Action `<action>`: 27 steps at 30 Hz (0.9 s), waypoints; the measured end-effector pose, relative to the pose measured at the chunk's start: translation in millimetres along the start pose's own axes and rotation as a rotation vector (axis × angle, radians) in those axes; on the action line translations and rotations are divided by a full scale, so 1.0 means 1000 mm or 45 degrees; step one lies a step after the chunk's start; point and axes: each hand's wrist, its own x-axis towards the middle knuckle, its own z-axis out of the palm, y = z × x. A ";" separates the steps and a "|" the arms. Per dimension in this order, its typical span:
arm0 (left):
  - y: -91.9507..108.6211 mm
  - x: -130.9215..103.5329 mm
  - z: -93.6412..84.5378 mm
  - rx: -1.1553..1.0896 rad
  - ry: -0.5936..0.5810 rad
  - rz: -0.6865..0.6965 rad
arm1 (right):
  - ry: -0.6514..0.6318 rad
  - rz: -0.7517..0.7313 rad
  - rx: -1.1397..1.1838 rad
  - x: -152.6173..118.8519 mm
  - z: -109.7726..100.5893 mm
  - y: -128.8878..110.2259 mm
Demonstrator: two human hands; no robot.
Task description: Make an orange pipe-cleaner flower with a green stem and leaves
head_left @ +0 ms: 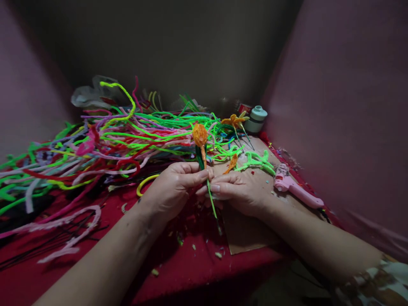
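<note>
An orange fuzzy pipe-cleaner flower (pixel 200 136) stands nearly upright between my hands, its closed head at the top. Below the head its neck is wrapped in a light orange strip, with dark green beside it, and a thin green stem (pixel 213 204) slants down. My left hand (pixel 178 185) pinches the stem just under the neck between thumb and fingers. Close beside it, my right hand (pixel 237 191) is closed, its fingers passing behind the stem. A pale thing (pixel 220 196) shows under the right thumb, mostly hidden, and I cannot make out what it is.
Many coloured pipe cleaners (pixel 149 136) are heaped at left and back. Finished orange flowers (pixel 235 120), bent green pieces (pixel 255 160) and a pink glue gun (pixel 296 189) lie right on cardboard (pixel 248 233). A pale-lidded bottle (pixel 256 119) stands behind; yellow scissor handles (pixel 145 185) show left.
</note>
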 end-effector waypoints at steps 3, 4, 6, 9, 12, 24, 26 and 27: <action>0.000 0.000 0.000 0.006 -0.007 0.022 | 0.004 -0.006 0.048 0.000 0.000 0.002; 0.000 0.000 0.000 0.011 0.006 0.021 | 0.036 -0.012 0.041 0.000 0.000 0.002; 0.000 0.000 0.001 0.013 0.040 0.027 | 0.117 -0.043 -0.014 0.001 0.000 0.000; -0.001 0.002 0.000 0.031 0.112 0.104 | 0.219 -0.113 -0.181 0.002 0.001 -0.006; -0.003 0.005 -0.001 0.211 0.203 0.162 | 0.300 -0.165 -0.410 0.001 0.003 -0.015; 0.001 0.002 -0.002 0.458 0.252 0.052 | 0.201 -0.136 -0.575 -0.002 0.006 -0.014; 0.003 0.002 -0.003 0.409 0.187 0.011 | 0.153 -0.098 -0.543 -0.004 0.005 -0.015; 0.003 0.002 -0.003 0.371 0.148 -0.014 | 0.130 -0.069 -0.525 -0.004 0.005 -0.015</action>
